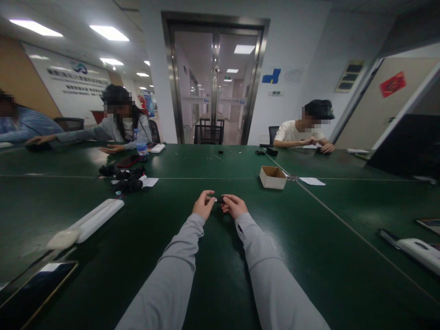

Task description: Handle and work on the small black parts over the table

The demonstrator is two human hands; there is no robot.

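Both my arms in grey sleeves reach out over the dark green table (220, 275). My left hand (203, 205) and my right hand (234, 206) meet at the middle, fingers pinched on a small black part (219, 200) held between them just above the tabletop. What the part is I cannot make out. A small open cardboard box (272, 177) sits beyond my right hand, a little to the right.
A white power strip (95, 219) and a phone (34, 291) lie at left, black parts (125, 178) and paper behind them. Another white strip (417, 250) lies at right. Three people sit at the far side, one beside a water bottle (141, 144). Glass doors stand behind.
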